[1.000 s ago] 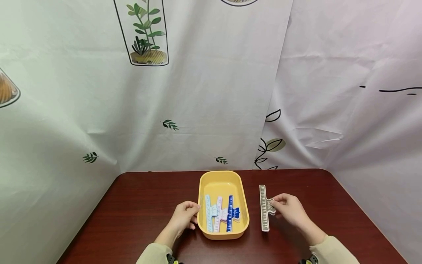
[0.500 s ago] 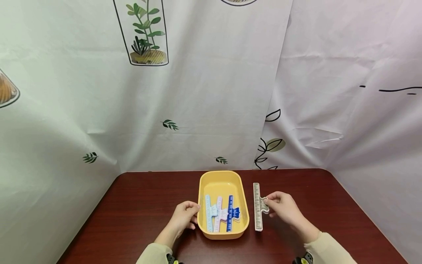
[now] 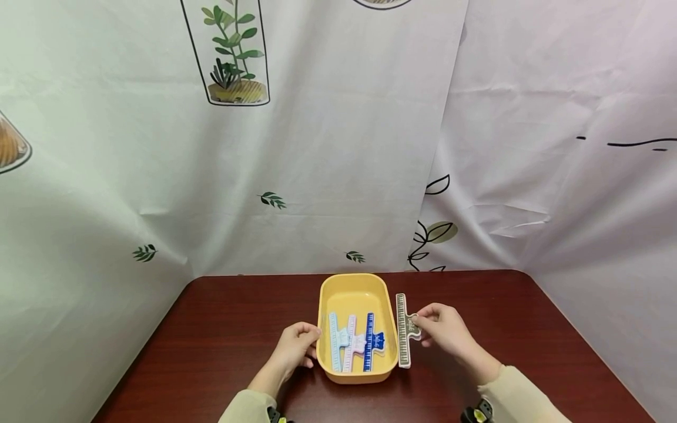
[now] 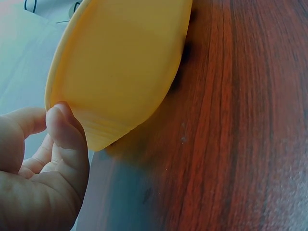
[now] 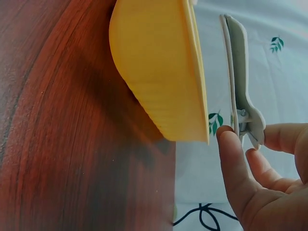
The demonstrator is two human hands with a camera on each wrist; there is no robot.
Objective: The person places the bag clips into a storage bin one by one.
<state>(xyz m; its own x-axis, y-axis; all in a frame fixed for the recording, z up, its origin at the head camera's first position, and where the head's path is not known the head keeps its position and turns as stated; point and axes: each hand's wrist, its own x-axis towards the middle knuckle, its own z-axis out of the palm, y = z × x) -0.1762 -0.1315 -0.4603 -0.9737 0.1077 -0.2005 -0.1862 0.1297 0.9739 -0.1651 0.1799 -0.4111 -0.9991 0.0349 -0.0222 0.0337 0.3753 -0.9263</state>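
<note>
A yellow bin (image 3: 355, 298) stands on the table, and my left hand (image 3: 290, 349) pinches its left rim between thumb and finger. In the left wrist view the thumb presses the bin's wall (image 4: 125, 57) near its edge. Three ruler-edged clips lie side by side inside: light blue (image 3: 335, 346), pink (image 3: 349, 348) and dark blue (image 3: 369, 338). My right hand (image 3: 449, 331) pinches a grey ruler clip (image 3: 404, 335) by its handle, just right of the bin. The right wrist view shows this clip (image 5: 239, 72) edge-on, raised near rim height, its long edge parallel to the bin's side.
The dark red wooden table (image 3: 243, 311) extends on both sides of the bin. A white printed cloth (image 3: 338, 147) hangs behind it and along the sides.
My right hand has carried the grey clip leftward, from a gap away to right beside the bin's right rim. The left hand and the bin have stayed in place.
</note>
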